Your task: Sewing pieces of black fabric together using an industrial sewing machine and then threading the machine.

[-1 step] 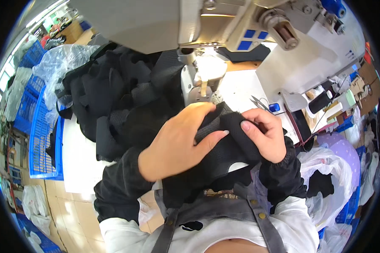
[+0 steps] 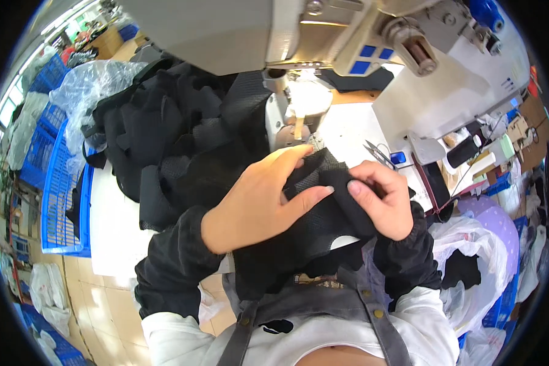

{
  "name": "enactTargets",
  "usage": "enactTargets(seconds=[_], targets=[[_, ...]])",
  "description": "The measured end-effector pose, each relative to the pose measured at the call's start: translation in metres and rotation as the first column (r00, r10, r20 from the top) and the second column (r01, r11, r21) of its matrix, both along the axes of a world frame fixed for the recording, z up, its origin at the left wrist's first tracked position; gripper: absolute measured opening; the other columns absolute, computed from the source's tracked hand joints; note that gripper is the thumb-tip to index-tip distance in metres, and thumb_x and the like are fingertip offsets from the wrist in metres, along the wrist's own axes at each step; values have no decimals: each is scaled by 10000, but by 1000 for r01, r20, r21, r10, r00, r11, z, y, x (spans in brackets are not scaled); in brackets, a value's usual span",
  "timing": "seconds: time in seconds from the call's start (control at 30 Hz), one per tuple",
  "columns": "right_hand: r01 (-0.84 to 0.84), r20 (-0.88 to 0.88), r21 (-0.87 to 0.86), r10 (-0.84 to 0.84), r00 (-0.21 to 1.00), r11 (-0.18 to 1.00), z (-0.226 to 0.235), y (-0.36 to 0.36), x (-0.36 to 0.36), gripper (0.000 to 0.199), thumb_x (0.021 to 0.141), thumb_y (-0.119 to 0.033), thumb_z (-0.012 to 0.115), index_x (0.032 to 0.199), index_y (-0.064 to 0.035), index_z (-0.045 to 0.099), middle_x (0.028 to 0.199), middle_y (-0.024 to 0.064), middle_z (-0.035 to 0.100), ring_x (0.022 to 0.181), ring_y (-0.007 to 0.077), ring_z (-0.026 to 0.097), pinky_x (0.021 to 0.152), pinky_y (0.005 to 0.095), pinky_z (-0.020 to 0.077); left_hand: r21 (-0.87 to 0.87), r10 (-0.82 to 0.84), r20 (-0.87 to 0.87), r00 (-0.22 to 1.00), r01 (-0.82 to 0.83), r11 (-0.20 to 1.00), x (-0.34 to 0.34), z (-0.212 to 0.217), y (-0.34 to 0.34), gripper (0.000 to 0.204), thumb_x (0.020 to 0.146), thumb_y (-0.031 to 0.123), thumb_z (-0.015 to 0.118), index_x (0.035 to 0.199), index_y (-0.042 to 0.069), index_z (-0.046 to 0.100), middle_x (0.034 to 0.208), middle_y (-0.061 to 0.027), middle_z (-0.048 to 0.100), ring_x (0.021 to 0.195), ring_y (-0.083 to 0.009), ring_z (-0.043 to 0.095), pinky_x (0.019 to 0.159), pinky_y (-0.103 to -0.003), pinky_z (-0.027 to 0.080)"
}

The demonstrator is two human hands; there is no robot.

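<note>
Looking down from the head view, I pinch the black cloth [image 2: 323, 216] between my right hand's [image 2: 381, 198] thumb and fingers, just on my side of the machine [image 2: 311, 33]. My left hand [image 2: 253, 204] spreads over it, thumb and forefinger apart, other fingertips hidden. Left of the machine sits a dark heap [image 2: 177, 131], then a basket [image 2: 58, 207].

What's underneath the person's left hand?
Black cloth shows beneath the left hand, past its thumb; the right hand pinches that cloth. The left palm, and anything directly below it, is covered and can't be seen.
</note>
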State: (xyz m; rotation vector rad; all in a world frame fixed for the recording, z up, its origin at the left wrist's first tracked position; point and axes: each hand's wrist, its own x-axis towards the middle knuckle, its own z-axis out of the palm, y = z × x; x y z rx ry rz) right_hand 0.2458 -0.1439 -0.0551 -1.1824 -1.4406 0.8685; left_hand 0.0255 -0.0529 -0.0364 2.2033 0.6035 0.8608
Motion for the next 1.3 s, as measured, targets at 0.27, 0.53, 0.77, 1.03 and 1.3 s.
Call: enactTargets(seconds=[0.27, 0.53, 0.77, 1.03, 1.3], targets=[[62, 254, 104, -87, 963, 993, -2, 3, -15, 95, 847, -2, 685, 937, 15, 658, 802, 85, 604, 711, 195, 565, 661, 285, 437, -565, -26, 379, 925, 254, 785, -2, -10, 21, 134, 944, 95, 681, 1028, -3, 644, 801, -27, 656, 696, -70, 620, 636, -217, 526], [23, 279, 107, -52, 959, 994, -2, -2, -18, 98, 851, -10, 688, 941, 16, 658, 808, 89, 607, 718, 201, 572, 667, 284, 438, -632, -103, 151, 983, 177, 755, -2, -3, 22, 108, 956, 106, 634, 985, 2, 639, 853, -44, 664, 646, -73, 612, 517, -202, 480], [38, 301, 127, -75, 951, 991, -5, 2, -22, 104, 848, -4, 688, 943, 22, 654, 818, 108, 614, 726, 224, 585, 672, 294, 451, -615, -54, 300, 953, 236, 752, -2, -10, 25, 145, 972, 160, 664, 976, 25, 611, 820, -17, 633, 600, -40, 569, 512, -168, 426], [118, 279, 82, -137, 951, 990, -13, 6, -11, 88, 864, -6, 673, 942, 28, 652, 808, 97, 616, 724, 186, 585, 683, 273, 451, -434, -361, 688, 630, 756, 490, -22, 13, 35, 181, 1028, 208, 543, 948, 47, 523, 814, -82, 603, 612, -137, 568, 533, -251, 462], [220, 148, 74, -229, 962, 973, -13, 2, 5, 86, 900, -39, 680, 954, 22, 652, 791, 30, 620, 733, 83, 557, 691, 237, 451, 221, -135, -232, 963, 187, 957, -18, 2, 15, 362, 852, 345, 761, 994, 30, 650, 971, -118, 654, 870, -253, 650, 773, -325, 507]])
